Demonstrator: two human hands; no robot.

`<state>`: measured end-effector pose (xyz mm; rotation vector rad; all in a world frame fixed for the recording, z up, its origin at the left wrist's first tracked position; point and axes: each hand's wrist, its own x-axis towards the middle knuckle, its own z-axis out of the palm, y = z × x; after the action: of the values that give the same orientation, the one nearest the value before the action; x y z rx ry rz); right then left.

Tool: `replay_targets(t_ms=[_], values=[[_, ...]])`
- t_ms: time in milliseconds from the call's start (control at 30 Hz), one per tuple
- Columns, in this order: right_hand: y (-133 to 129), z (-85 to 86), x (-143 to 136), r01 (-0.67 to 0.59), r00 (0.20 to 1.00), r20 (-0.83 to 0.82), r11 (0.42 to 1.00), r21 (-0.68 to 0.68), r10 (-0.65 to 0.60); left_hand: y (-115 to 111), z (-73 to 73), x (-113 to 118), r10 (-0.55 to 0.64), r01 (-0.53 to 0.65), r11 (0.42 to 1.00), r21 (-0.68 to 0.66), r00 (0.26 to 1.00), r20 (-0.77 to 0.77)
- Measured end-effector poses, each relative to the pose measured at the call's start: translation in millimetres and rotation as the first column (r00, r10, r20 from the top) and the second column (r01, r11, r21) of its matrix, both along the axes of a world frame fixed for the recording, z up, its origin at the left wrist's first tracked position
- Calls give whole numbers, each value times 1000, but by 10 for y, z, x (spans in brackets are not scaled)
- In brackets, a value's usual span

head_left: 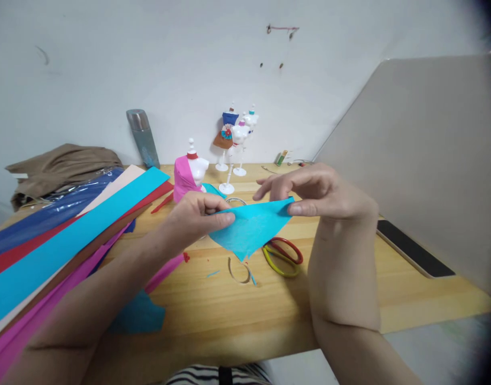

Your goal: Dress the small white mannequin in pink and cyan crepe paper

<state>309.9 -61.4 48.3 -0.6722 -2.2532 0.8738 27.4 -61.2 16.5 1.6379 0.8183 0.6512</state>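
Observation:
A triangular turquoise sheet (253,227), cloth or paper I cannot tell, is stretched between my hands above the table, its point hanging down. My left hand (203,214) pinches its left end between thumb and fingers. At the upper right corner, my right hand (315,192) holds it by the thumb and a finger, with the other fingers raised. Just below and to the right lie scissors with red and yellow handles (283,258). Behind my left hand stands a small white mannequin bust (198,170) wrapped in pink material (182,176).
Several small mannequins (240,133) stand by the wall. Coloured strips (89,222) and brown cloth (64,163) lie on the left, near a grey bottle (143,139). A phone (414,248) rests at the right beside a pale panel (422,155). Turquoise scraps (143,315) lie on the wooden table (229,321).

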Motion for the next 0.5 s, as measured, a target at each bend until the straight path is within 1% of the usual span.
replay_targets(t_ms=[67,133,233,267,300,367,433,500], values=[[8,-3,16,68,998,11,996,-50,-68,35,-16,-26,-64,63,997,-45,998,-9],[10,-6,-37,97,995,37,993,-72,-94,50,-19,-42,-117,116,992,-56,993,-10],[-16,-4,-252,72,996,55,995,-75,-68,22,-4,-22,-145,145,989,-35,989,-3],[-33,2,-339,92,993,76,993,-80,-86,5,1,-4,-154,153,988,-35,988,0],[-51,9,-418,116,989,97,990,-84,-108,-11,5,14,-156,156,987,-38,988,7],[-81,28,-512,118,984,142,989,-90,-105,-33,14,39,-145,145,988,-60,989,-1],[-92,44,-491,116,978,183,989,-95,-97,-32,31,30,-126,123,989,-87,992,-21],[-83,50,-382,109,976,199,987,-114,-85,-13,61,-15,-107,103,990,-95,994,-31]])
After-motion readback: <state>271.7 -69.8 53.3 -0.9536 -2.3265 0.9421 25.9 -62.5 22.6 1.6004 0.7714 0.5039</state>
